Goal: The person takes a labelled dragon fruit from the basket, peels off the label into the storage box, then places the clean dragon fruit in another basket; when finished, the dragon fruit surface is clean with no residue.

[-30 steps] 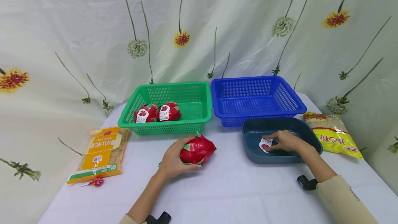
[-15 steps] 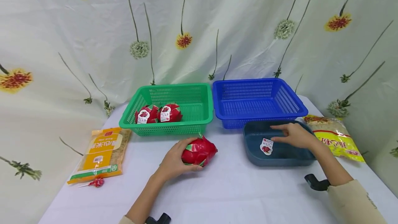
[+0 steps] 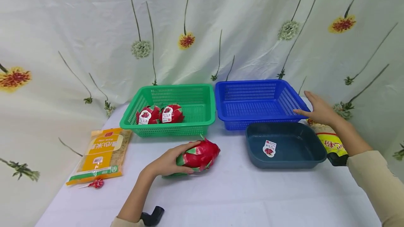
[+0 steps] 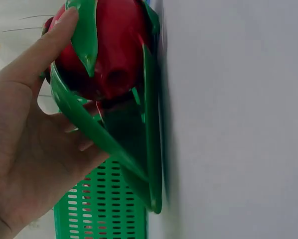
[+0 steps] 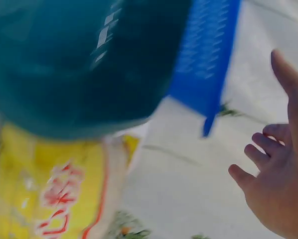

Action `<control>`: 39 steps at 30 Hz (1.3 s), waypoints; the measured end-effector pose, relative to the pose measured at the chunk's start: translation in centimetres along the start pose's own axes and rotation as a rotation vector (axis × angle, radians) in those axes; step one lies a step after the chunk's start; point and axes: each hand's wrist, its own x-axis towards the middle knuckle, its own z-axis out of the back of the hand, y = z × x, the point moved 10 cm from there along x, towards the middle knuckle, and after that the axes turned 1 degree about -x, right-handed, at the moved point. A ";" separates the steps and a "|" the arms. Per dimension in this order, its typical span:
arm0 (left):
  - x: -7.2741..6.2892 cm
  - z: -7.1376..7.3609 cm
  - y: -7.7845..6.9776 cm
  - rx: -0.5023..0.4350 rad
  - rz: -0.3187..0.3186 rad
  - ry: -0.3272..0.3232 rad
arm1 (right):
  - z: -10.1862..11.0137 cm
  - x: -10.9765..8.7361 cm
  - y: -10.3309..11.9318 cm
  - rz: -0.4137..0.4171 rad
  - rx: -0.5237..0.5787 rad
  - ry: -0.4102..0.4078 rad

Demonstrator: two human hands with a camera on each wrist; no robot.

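Observation:
In the head view my left hand (image 3: 167, 162) holds a red dragon fruit (image 3: 203, 154) with green leaf tips, low over the white table. The left wrist view has the thumb on the dragon fruit (image 4: 120, 40) and the other fingers partly hidden behind its long green leaves. My right hand (image 3: 320, 109) is raised, fingers spread and holding nothing, by the right end of the blue basket (image 3: 262, 118). Below it a yellow-labelled bag (image 3: 329, 141) is partly covered by the forearm. A dragon fruit sticker (image 3: 269, 148) lies in the dark teal tray (image 3: 293, 164).
A green basket (image 3: 208, 123) holds two stickered dragon fruits (image 3: 171, 113) at the back. On the left lie an orange-labelled bag (image 3: 99, 153) and a red lollipop (image 3: 97, 184). A flowered cloth (image 3: 246, 16) hangs behind the table.
My right hand has let go of the sticker, leaving it in the tray, and has risen back and right past the blue basket's corner. My left hand has shifted slightly left along the dragon fruit.

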 end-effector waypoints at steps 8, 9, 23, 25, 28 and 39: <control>0.1 0.2 -0.2 -0.015 0.000 -0.044 | -4.3 0.0 -2.3 -0.005 0.200 0.246; 0.1 0.2 -0.1 -0.014 -0.001 -0.059 | -4.5 0.0 -2.3 -0.013 0.216 0.257; 8.0 6.6 -9.2 -0.033 -0.183 -0.256 | -4.9 0.1 -2.7 0.006 0.249 0.205; 11.0 8.3 -10.6 -0.012 -0.216 -0.336 | -4.9 0.0 -2.8 0.002 0.249 0.195; 15.9 9.9 -11.6 -0.004 -0.213 -0.437 | -4.7 -0.1 -3.0 -0.003 0.253 0.180; 28.4 6.2 -7.6 -0.036 -0.023 -0.530 | -5.1 0.1 -3.4 -0.032 0.253 0.167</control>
